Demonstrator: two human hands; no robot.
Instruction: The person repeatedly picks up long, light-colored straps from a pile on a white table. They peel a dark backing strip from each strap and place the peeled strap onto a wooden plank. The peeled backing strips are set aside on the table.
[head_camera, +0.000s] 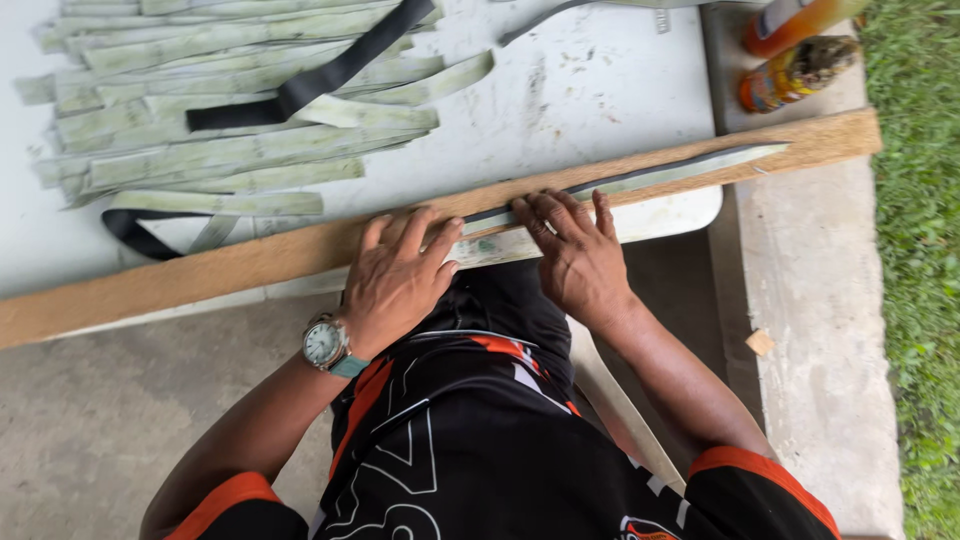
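Left hand lies flat, fingers spread wide, pressing a long pale green leaf strip onto a wooden plank. Right hand also flat, fingers close together on the same strip, gripping nothing. The strip runs along the plank to a pointed tip at the right; its near end is hidden under both hands. The plank lies along the near edge of the white bench, left end cut off. Pile of cut strips at the back left, black strap across it. 2 orange bottles top right, partly cut off. Wristwatch on the left wrist.
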